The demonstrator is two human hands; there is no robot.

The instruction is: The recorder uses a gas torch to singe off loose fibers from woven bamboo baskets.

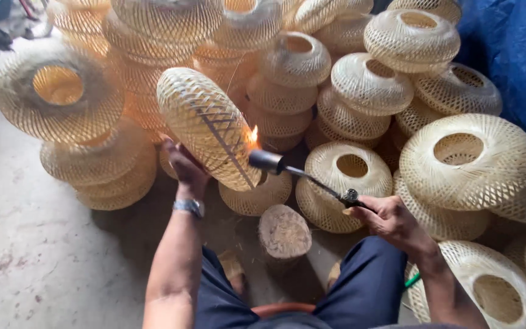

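Shade (209,127): woven bamboo, pale straw colour, flattened round form w/ open lattice weave; a few darker strips cross its lower face. Held up in air, centre-left of view, above the floor (31,256) and just over a wood stump (284,234). Tilted on edge: long axis runs upper left to lower right, broad face turned toward camera and right. Opening not visible from here.

L hand (185,167) under shade's lower left edge, fingers closed on the rim, partly hidden behind the weave. Watch on wrist.

R hand (388,218) closed round the handle end of a torch (302,173). Torch: thin dark rod w/ metal nozzle, points left and slightly up, long axis roughly level. Nozzle at shade's lower right edge; small orange flame (253,135) licks the weave there.

Around: stacks of like shades (369,85) piled behind and to the right, another stack at left. Blue tarp (512,55) top right. Person sits, knees in dark-blue trousers at bottom.
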